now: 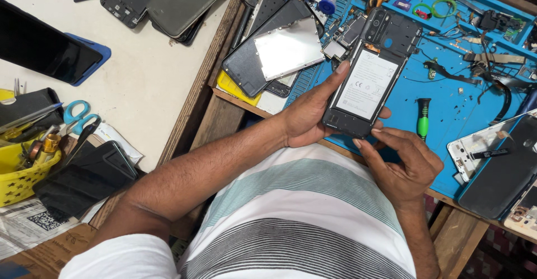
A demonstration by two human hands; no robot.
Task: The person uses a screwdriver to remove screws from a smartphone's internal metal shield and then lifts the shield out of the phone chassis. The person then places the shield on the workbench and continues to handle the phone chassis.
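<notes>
Head view: left hand (305, 116) cradles opened phone (369, 86) from beneath, back facing up, exposing battery. Right hand (400, 164) pinches its near edge with fingertips, steadying it above blue mat (447, 116), near screwdriver (423, 119).

Pretty bright, even daylight here, shadows are soft. Some glare on the shiny metal phone panel (289, 48) around 12 o'clock. Sharp in the middle, corners look slightly stretched, no real blur.
</notes>
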